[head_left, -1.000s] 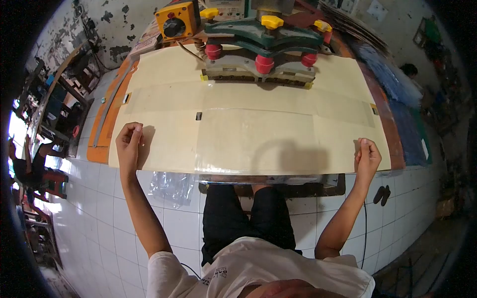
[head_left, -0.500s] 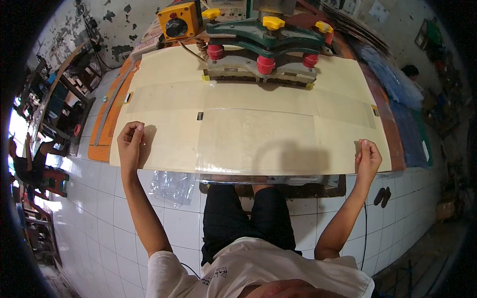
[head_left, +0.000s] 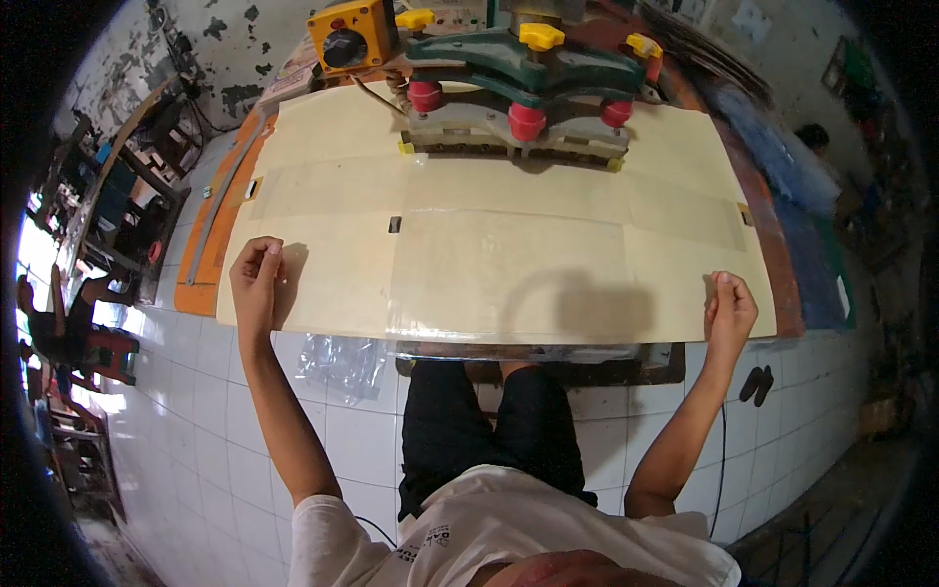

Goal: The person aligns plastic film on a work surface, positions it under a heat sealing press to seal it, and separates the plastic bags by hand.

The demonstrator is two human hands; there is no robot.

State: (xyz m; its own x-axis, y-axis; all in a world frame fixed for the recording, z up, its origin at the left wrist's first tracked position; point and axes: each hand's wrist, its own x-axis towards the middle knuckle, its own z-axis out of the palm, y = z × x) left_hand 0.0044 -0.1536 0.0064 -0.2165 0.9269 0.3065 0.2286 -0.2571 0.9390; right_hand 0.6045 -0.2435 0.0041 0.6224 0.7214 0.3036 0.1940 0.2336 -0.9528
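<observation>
A broad cream sheet (head_left: 333, 205) lies over the table, with clear plastic film (head_left: 509, 264) along its middle. My left hand (head_left: 257, 277) is closed above the sheet's left front part, thumb pressed to the curled fingers. My right hand (head_left: 731, 305) is closed in the same way at the right front corner. Whatever either hand pinches, if anything, is too small to make out. Beyond them, at the back centre, a green press head (head_left: 523, 78) with red knobs and a grey bar stands over the sheet.
A yellow control box (head_left: 350, 39) with a black knob is at the back left. A metal strip (head_left: 221, 201) lies along the orange left table edge. Blue plastic sheets (head_left: 807, 240) are at the right. Crumpled clear plastic (head_left: 342, 367) hangs at the front. Other people are partly visible at both sides.
The view has shifted slightly. Both hands keep the same closed pose in nearly the same places, and the press head looks unchanged.
</observation>
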